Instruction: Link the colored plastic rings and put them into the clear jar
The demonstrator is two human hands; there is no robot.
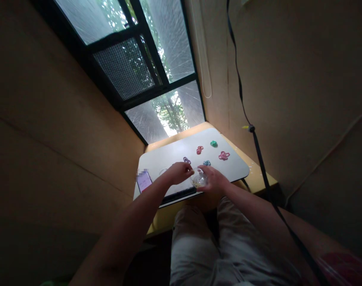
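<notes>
On the tabletop, a phone lies at the left edge and a cup is near the front edge, between the left hand and right hand. Five clusters lie beyond: one just behind each hand, three farther back and rightward. The window is behind the tabletop.

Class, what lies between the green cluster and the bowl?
The head view shows the blue cluster, then fingers of the right hand, between the green cluster and the bowl.
</notes>
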